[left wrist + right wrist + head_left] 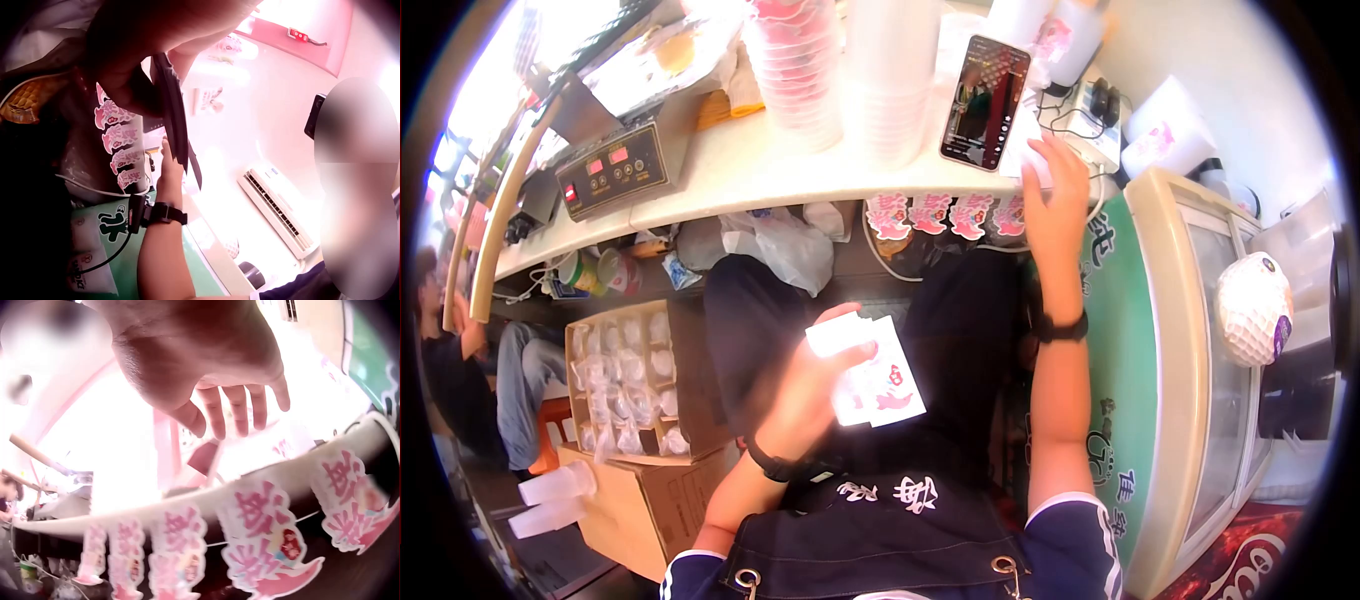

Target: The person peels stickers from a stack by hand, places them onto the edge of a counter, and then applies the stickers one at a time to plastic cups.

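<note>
My left hand [805, 385] grips a small stack of white cards [890, 378] with red printing, above the lap. The thumb lies across the top card, and the cards are slightly fanned. In the left wrist view the same stack [172, 106] appears edge-on and dark. At the right end of the counter, my right hand [1055, 190] reaches over white paper [1022, 150] beside the phone. Its fingers are spread and loosely bent in the right wrist view, with nothing seen in their grasp. Several pink-and-white cut-out labels [259, 540] hang along the counter edge below it.
A phone [985, 100] lies on the counter [730, 185], near stacked cups [890, 90]. A control box [615, 165] stands left. Beside my left arm is a carton [625, 380] of wrapped items; a green-sided freezer [1135, 400] stands right. Another person [460, 380] sits far left.
</note>
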Demonstrator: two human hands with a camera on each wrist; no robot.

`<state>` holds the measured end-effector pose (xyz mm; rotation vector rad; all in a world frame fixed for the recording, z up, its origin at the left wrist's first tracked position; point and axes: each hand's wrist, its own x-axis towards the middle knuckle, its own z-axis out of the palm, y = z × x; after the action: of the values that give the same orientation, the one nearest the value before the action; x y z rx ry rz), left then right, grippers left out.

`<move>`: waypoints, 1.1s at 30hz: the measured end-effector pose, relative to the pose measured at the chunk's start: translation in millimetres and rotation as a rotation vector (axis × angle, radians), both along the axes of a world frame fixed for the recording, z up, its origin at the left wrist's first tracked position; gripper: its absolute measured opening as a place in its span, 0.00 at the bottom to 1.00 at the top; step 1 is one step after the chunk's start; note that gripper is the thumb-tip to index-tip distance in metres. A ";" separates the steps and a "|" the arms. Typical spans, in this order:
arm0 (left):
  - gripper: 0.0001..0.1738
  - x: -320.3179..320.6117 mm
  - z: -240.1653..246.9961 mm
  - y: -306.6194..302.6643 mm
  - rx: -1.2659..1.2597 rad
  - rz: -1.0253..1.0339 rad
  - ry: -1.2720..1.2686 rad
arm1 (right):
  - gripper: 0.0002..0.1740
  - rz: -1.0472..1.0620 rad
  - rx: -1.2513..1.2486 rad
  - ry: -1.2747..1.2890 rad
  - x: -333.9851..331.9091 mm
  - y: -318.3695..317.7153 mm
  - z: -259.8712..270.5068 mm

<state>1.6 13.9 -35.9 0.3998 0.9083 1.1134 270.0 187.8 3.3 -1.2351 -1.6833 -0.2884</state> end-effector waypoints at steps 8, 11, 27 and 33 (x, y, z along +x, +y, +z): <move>0.31 13.7 20.7 -4.2 0.140 0.052 0.156 | 0.09 0.578 -0.490 0.316 -77.4 -145.9 -2.9; 0.32 13.8 21.4 -8.5 0.151 0.059 0.179 | 0.12 0.458 -0.409 0.345 -90.2 -163.0 -10.7; 0.42 11.2 24.3 -15.6 0.160 0.030 0.155 | 0.15 0.497 -0.167 0.074 -93.2 -158.8 -14.7; 0.33 8.2 8.8 -15.4 0.164 0.026 0.084 | 0.14 0.541 -0.126 0.002 -89.9 -155.2 -20.4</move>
<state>9.8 -1.5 -27.1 0.5745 0.9007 1.2069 180.1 32.6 -17.0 -0.8199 -1.9809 0.1492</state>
